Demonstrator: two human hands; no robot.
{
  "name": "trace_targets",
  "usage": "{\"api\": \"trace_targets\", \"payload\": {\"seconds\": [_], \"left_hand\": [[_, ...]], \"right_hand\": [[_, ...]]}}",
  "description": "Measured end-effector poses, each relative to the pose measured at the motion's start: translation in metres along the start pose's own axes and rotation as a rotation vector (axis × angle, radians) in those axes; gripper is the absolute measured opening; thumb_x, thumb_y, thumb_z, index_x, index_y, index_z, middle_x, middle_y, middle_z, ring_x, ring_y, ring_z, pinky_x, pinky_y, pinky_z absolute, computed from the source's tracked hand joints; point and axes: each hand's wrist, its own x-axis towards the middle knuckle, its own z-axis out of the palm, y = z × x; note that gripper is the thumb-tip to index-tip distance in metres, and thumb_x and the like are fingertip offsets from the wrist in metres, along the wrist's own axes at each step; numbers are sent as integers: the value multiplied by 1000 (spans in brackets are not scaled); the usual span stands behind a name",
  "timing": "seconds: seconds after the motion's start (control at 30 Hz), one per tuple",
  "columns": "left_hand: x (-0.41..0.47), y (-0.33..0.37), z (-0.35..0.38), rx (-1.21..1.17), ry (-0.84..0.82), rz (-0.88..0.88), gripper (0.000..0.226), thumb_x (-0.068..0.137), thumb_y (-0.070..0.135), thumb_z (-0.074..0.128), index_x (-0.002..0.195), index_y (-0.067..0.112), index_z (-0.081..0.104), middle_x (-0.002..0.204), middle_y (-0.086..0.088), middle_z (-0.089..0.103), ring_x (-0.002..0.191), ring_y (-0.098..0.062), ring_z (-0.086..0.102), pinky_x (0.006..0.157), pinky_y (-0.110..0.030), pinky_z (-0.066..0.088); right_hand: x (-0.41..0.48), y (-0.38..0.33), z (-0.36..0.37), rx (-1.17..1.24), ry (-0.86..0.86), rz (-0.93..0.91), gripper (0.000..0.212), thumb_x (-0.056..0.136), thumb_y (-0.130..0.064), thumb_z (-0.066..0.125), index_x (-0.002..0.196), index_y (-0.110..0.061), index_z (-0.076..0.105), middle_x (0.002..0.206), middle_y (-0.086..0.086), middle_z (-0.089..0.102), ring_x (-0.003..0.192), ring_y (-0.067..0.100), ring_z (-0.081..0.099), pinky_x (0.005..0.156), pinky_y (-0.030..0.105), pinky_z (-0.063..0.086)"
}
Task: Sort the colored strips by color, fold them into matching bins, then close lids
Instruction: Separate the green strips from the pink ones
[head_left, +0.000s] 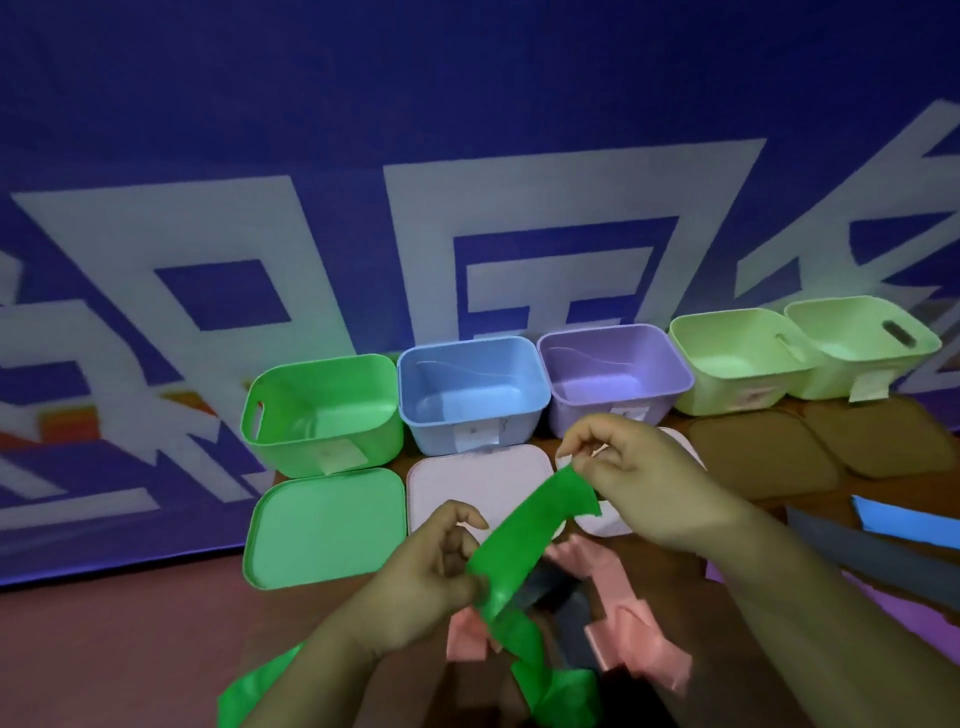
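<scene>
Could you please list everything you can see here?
Green bin: one, green, back row, left.
Blue bin: one, blue, beside it.
Purple bin: one, purple, middle.
Pale green bins: two, right end.
Green lid: one, before green bin.
Pale lids: two, pinkish, before blue, purple bins.
Brown lids: two, before pale bins.
Green strip: one, between both grips.
Pink strips: several, under it.
Blue strip: one, far right.
Left grip: one, pinching strip's middle.
Right grip: one, pinching its top end.
</scene>
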Motion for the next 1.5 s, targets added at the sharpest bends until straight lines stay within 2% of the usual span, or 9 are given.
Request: {"api": "trace_targets", "payload": {"seconds": [0.07,0.2,0.63,0.83,0.97,1.07,1.17,1.43,1.5], "left_hand": [[-16,-8,-15,0,22,-27,48,73,0,69,112,19,51,84,-12,51,70,-21,46,61,-34,38],[-56,-28,-49,3,58,-84,44,80,-5,68,113,20,53,83,-5,50,76,-22,44,69,-41,37],[-148,-84,-150,522,265,-286,36,83,2,62,95,35,67,86,9,64,68,-4,57,63,-23,48],[-139,-97,-171,677,355,-324,15,85,14,65,79,27,61,75,4,68,60,-1,56,66,-32,51],[-119,-105,-173,670,284,-240,29,85,7,67,110,22,71,104,14,66,89,7,57,76,4,36],[-108,-127,-176,755,212,-267,53,74,35,58,126,41,61,123,13,65,114,-13,60,100,-20,44],[-101,-143,-177,822,209,-279,59,71,41,54,129,47,51,121,8,61,113,-22,57,95,-39,50],[-88,-141,-143,935,166,-206,55,79,32,67,133,26,58,124,-3,60,113,-29,55,98,-34,45],[-84,-139,-127,897,150,-180,54,79,33,68,131,25,59,124,-3,60,113,-27,55,99,-32,44]], "right_hand": [[7,5,16,22,4,15,23,94,-11,58,88,-33,65,76,-5,64,65,26,58,61,30,45],[15,17,61,7,-54,68,24,91,-4,60,84,-26,66,69,-11,62,55,1,52,56,14,41],[33,49,211,-117,-134,196,24,91,-10,60,82,-32,65,84,-8,70,81,9,66,73,25,52],[43,59,258,-193,-110,241,23,92,-9,57,85,-30,65,89,-5,71,80,8,64,63,10,42],[56,66,268,-249,-78,310,14,91,-14,65,104,-15,69,102,2,72,88,16,64,71,18,46],[54,70,262,-289,-49,383,23,89,-17,67,111,-14,67,108,4,70,99,23,64,85,27,49],[36,77,248,-290,-1,383,20,86,-12,67,105,-17,69,103,1,71,96,23,66,79,28,51],[-45,110,209,-372,64,501,11,83,-20,65,85,-31,64,75,-5,70,58,2,63,53,21,48],[-62,117,199,-426,48,473,10,81,-22,68,86,-30,64,80,-7,70,66,2,63,60,20,48]]}}
